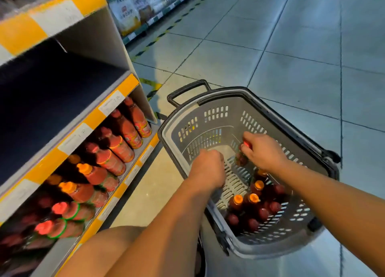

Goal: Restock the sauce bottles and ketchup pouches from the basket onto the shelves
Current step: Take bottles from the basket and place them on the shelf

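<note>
While you crouch beside the shelves, where red sauce bottles lie in rows on the lower shelf, the grey basket stands on the tiled floor just to your right. Both your arms reach into it. Your right hand grips a dark red bottle with red cap, tilted. Your left hand is curled; I cannot tell if it holds something. More bottles, with orange and dark caps, stand in the near right corner of the basket.
</note>
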`<action>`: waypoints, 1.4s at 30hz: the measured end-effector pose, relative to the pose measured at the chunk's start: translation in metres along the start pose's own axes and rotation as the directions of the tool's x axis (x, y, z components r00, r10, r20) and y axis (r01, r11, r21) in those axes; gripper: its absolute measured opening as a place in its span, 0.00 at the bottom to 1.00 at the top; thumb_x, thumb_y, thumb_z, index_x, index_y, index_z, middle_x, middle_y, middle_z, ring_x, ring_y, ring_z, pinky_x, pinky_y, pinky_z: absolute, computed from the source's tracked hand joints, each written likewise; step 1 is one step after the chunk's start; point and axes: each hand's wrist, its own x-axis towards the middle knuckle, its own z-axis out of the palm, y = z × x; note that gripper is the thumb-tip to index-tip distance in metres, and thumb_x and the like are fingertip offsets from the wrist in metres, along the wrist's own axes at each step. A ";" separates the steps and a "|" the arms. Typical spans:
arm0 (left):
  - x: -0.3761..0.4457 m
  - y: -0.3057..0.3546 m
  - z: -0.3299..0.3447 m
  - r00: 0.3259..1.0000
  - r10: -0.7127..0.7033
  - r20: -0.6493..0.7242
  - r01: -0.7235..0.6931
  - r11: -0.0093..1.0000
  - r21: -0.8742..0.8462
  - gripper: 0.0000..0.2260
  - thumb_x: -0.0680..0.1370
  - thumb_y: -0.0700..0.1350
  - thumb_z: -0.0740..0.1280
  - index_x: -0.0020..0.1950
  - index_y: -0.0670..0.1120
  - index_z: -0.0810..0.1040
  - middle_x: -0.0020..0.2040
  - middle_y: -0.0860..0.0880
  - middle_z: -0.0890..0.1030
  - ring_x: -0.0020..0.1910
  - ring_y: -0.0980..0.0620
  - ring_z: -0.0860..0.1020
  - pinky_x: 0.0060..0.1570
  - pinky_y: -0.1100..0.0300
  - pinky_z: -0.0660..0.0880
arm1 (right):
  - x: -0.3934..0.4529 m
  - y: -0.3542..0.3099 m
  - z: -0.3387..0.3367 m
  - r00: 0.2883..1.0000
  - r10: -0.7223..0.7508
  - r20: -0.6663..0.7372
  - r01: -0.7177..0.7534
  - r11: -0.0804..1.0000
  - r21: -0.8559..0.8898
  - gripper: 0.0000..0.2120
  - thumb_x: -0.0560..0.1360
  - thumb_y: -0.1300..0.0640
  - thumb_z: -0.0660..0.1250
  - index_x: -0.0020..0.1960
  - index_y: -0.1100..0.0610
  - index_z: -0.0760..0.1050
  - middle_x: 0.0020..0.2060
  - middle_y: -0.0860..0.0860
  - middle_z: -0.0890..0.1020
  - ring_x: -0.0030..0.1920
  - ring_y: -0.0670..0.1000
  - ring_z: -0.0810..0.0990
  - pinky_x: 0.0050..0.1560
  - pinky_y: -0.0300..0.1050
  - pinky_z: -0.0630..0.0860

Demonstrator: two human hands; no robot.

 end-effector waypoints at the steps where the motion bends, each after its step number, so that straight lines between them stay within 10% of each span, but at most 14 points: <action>1: -0.008 -0.002 -0.010 0.998 0.017 -0.066 -0.021 0.998 -0.054 0.10 0.78 0.39 0.65 0.38 0.48 0.77 0.51 0.41 0.81 0.49 0.40 0.81 0.51 0.48 0.80 | -0.001 -0.007 -0.012 0.999 -0.022 -0.043 0.023 1.000 0.007 0.09 0.80 0.43 0.61 0.46 0.47 0.68 0.36 0.48 0.78 0.38 0.54 0.77 0.37 0.49 0.74; 11: -0.142 -0.052 -0.115 0.829 -0.184 -0.528 -0.230 0.747 -0.623 0.07 0.77 0.41 0.69 0.48 0.52 0.85 0.42 0.41 0.84 0.36 0.42 0.85 0.35 0.46 0.84 | -0.016 -0.089 -0.133 0.940 -0.014 -0.341 0.119 0.950 0.289 0.07 0.77 0.45 0.69 0.49 0.48 0.78 0.40 0.48 0.82 0.43 0.54 0.79 0.46 0.50 0.76; 20: -0.288 -0.150 -0.164 0.625 -0.499 -0.601 -0.300 0.557 -0.774 0.06 0.78 0.35 0.68 0.49 0.39 0.84 0.34 0.41 0.82 0.30 0.48 0.82 0.36 0.52 0.84 | -0.052 -0.234 -0.176 0.907 -0.195 -0.374 0.371 0.790 0.489 0.10 0.75 0.45 0.72 0.43 0.52 0.81 0.34 0.50 0.82 0.40 0.56 0.81 0.42 0.51 0.78; 28: -0.394 -0.235 -0.156 0.435 -0.679 -0.591 -0.228 0.552 -0.802 0.05 0.79 0.38 0.69 0.50 0.43 0.86 0.41 0.37 0.84 0.32 0.48 0.83 0.34 0.55 0.83 | -0.098 -0.358 -0.131 0.958 -0.253 -0.134 0.249 0.509 0.824 0.11 0.74 0.48 0.73 0.43 0.56 0.82 0.30 0.57 0.79 0.29 0.53 0.76 0.34 0.54 0.75; 32: -0.430 -0.261 -0.136 0.360 -0.736 -0.573 -0.157 0.558 -0.815 0.05 0.81 0.41 0.69 0.52 0.44 0.85 0.42 0.38 0.84 0.27 0.53 0.82 0.22 0.68 0.72 | -0.124 -0.400 -0.097 0.933 -0.361 0.002 0.192 0.499 0.845 0.09 0.76 0.51 0.73 0.44 0.57 0.83 0.29 0.56 0.80 0.28 0.55 0.78 0.33 0.51 0.75; 42: -0.441 -0.323 -0.094 0.342 -0.795 -0.501 -0.043 0.519 -0.853 0.05 0.80 0.40 0.70 0.47 0.44 0.85 0.43 0.42 0.84 0.37 0.46 0.84 0.40 0.51 0.85 | -0.116 -0.433 -0.029 0.907 -0.366 0.206 0.024 0.534 0.845 0.08 0.79 0.51 0.71 0.49 0.56 0.84 0.29 0.55 0.80 0.31 0.53 0.77 0.40 0.51 0.79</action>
